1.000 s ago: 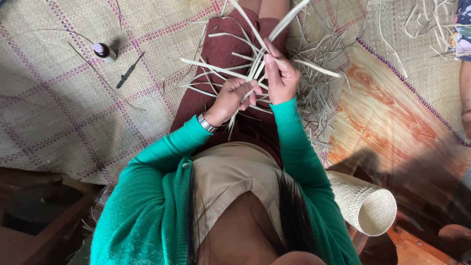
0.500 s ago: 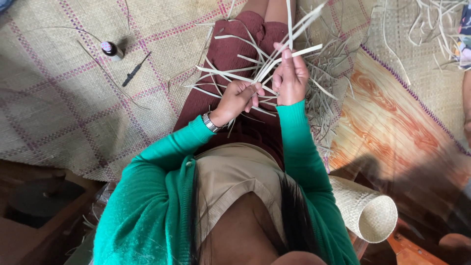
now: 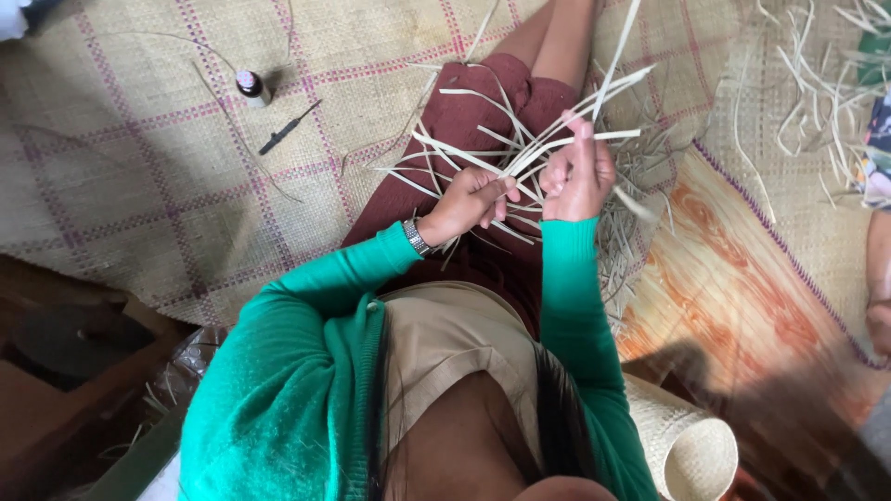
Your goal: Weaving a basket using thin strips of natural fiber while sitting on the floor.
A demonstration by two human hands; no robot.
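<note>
Pale straw strips [image 3: 520, 153] fan out over the lap.
Left hand [image 3: 469, 199] and right hand [image 3: 577, 174] both pinch the strips, fingers closed.

One small bottle [image 3: 251, 87] stands upright on the woven mat, up at about ten o'clock from the middle of the view. It is a stubby cylinder with a dark body, a pale band of label around its waist and a dark reddish cap on top. The print on that label is too small to make out. At two o'clock from it lies a thin dark tool, just beside but not touching. No signs, no screens, no other packages in sight.
</note>
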